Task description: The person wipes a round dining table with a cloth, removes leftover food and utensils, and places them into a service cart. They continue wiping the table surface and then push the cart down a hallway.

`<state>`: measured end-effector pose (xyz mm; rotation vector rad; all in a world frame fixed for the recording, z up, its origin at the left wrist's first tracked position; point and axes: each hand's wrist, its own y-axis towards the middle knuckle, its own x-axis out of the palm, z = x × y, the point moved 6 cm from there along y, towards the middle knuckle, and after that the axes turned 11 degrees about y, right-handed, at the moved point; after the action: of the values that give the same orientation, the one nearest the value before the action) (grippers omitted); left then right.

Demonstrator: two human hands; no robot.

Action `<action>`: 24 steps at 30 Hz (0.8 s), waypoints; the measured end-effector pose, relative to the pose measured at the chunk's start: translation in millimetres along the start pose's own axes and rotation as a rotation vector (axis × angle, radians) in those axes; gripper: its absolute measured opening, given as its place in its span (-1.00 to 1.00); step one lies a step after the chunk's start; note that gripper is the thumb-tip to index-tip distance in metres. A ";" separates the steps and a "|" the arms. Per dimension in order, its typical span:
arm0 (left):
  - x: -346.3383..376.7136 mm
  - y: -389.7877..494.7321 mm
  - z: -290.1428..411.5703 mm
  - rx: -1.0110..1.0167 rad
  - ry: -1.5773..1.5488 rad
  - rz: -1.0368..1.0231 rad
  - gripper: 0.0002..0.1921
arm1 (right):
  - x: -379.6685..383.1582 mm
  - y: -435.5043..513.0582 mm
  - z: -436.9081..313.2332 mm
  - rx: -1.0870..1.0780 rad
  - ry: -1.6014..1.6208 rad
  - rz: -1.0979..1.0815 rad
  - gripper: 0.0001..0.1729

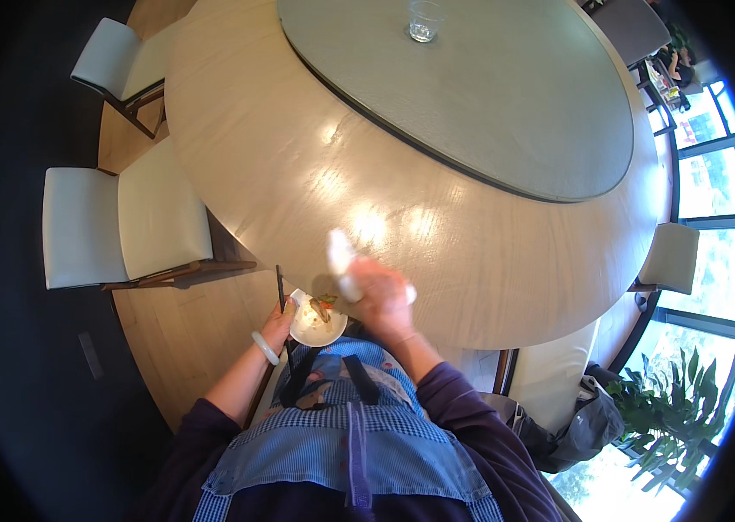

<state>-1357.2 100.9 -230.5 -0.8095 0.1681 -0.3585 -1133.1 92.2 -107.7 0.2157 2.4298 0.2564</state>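
Note:
My left hand [278, 324] holds a small white bowl [336, 331] by its left rim, together with dark chopsticks [281, 288]. Food scraps [320, 308], with some orange and green bits, lie in the bowl. The bowl is at the near edge of the round table [504, 274]. Blurred by motion, my right hand [384, 293] grips a crumpled white tissue or cloth [341, 254] just above the tabletop, to the right of the bowl. Its exact material cannot be told.
A grey-green turntable [485, 98] rises on the table, bearing a clear glass [424, 23]. Pale chairs [162, 209] stand at the left, another chair [671, 258] at the right. Near my right side are a dark bag [583, 424] on a pale seat and a leafy plant [674, 404].

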 end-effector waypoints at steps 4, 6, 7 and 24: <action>-19.9 -11.2 -0.8 -0.065 -0.078 0.151 -0.64 | 65.3 -9.8 -58.5 -0.080 0.156 -0.252 -0.42; -28.9 -14.5 2.1 -0.040 -0.069 0.091 -0.62 | 64.2 -7.9 -60.8 0.010 0.371 -0.288 -0.49; -35.0 -15.4 3.4 -0.027 -0.049 0.070 -0.61 | 44.4 -4.7 -55.4 0.001 0.463 -0.136 -0.51; -92.9 -4.1 -7.2 -0.015 -0.096 0.055 -0.46 | 4.9 14.9 3.2 0.081 -0.186 0.241 -0.42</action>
<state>-1446.4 128.4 -231.4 -0.8339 0.1029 -0.2663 -1133.4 108.1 -109.5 0.5461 2.2305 0.2334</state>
